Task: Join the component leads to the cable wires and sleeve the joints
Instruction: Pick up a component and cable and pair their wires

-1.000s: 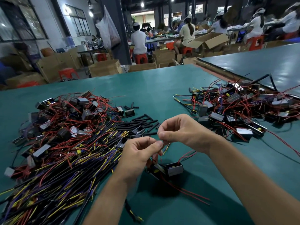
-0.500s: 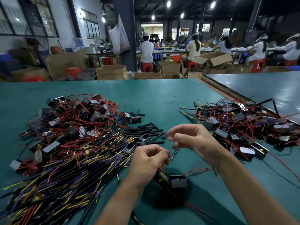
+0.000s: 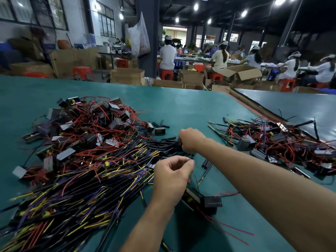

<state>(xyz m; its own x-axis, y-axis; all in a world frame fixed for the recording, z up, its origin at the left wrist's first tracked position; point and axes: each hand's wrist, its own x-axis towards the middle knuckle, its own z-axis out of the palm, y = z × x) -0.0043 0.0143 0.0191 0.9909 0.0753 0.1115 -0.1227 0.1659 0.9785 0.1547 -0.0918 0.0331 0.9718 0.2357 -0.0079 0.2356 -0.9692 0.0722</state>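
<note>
The right hand (image 3: 190, 140) has left the other hand, where it was pinching half a second ago. It now reaches out to the scatter of short black sleeves (image 3: 169, 138) in the middle of the green worktop (image 3: 190, 106). Its fingers point down among them, hidden, so I cannot tell whether they have hold of one. The left hand (image 3: 172, 177) stays put, its fingers (image 3: 187, 165) curled and thumb and forefinger nipping a thin wire (image 3: 189, 158). The component (image 3: 212, 202), a small black block with red leads (image 3: 229, 193), lies on the worktop just below that hand, beside the big heap of cables (image 3: 81, 193). No writing is legible anywhere. An open cardboard box (image 3: 243, 71) stands beyond the worktop, its contents out of sight.
</note>
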